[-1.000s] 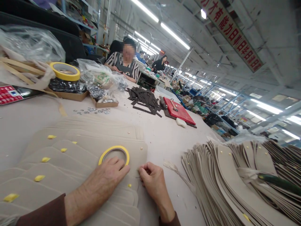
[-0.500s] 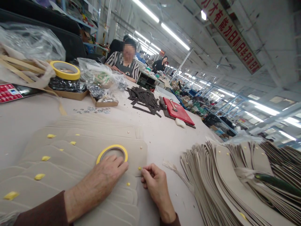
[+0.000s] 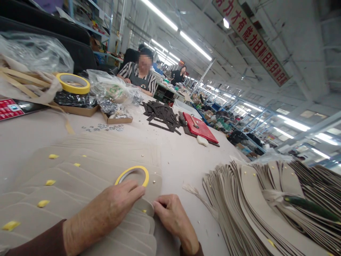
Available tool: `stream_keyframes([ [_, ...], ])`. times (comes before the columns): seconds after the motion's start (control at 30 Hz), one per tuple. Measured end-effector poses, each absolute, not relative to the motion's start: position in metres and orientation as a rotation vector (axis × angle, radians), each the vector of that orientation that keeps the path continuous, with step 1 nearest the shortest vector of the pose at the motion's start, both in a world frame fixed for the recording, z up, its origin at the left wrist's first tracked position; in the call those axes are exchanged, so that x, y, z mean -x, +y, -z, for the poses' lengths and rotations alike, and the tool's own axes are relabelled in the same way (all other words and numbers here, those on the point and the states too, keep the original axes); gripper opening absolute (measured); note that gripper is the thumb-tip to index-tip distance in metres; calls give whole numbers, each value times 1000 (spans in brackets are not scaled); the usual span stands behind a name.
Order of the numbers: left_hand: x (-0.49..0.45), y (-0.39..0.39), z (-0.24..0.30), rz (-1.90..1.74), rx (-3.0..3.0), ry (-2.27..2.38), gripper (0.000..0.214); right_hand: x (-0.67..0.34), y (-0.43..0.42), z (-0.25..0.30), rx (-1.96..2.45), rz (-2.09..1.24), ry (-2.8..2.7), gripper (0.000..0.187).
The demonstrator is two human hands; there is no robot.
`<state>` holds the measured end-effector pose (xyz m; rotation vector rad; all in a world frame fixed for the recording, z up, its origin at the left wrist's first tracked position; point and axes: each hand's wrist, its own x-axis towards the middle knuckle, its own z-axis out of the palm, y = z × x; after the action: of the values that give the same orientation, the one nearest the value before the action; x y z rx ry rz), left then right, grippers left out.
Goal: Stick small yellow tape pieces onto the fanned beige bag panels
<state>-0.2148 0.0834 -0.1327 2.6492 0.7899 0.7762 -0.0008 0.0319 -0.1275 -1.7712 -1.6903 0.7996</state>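
My left hand point(image 3: 112, 208) lies on a row of overlapping beige cut pieces point(image 3: 80, 185), fingers curled on the near rim of a yellow tape roll point(image 3: 132, 175). My right hand point(image 3: 172, 217) rests beside it with fingers curled at the rounded corner of the top beige piece; what they pinch is hidden. Small yellow tape tabs point(image 3: 43, 203) mark the left ends of the pieces.
A fanned stack of beige pieces point(image 3: 266, 209) fills the right. Farther back lie dark strips point(image 3: 161, 113), a red board point(image 3: 201, 128), boxes of metal fittings point(image 3: 117, 115), another yellow tape roll point(image 3: 74, 83). A person in a striped top point(image 3: 140, 73) sits across the table.
The right hand moved back from the small yellow tab to the top piece's corner. The left hand and tape roll shifted slightly right. The camera tilted a little.
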Motion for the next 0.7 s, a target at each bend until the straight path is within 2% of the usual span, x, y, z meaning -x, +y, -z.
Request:
stream_keyframes([
  [0.07, 216, 84, 135, -863, -2648, 732, 28, 1, 30, 125, 1748, -740, -1662, 32],
  [0.2, 218, 84, 140, -1021, -2718, 649, 33, 9, 29, 118, 1492, -551, -1630, 17],
  [0.37, 215, 81, 143, -1128, -2729, 697, 32, 25, 27, 115, 1166, -359, -1876, 21],
  [0.63, 211, 78, 140, -1018, -2627, 690, 25, 33, 30, 134, 1130, 60, -1909, 20],
  [0.7, 210, 78, 139, -975, -2619, 736, 27, 35, 28, 134, 1183, 75, -1888, 21],
])
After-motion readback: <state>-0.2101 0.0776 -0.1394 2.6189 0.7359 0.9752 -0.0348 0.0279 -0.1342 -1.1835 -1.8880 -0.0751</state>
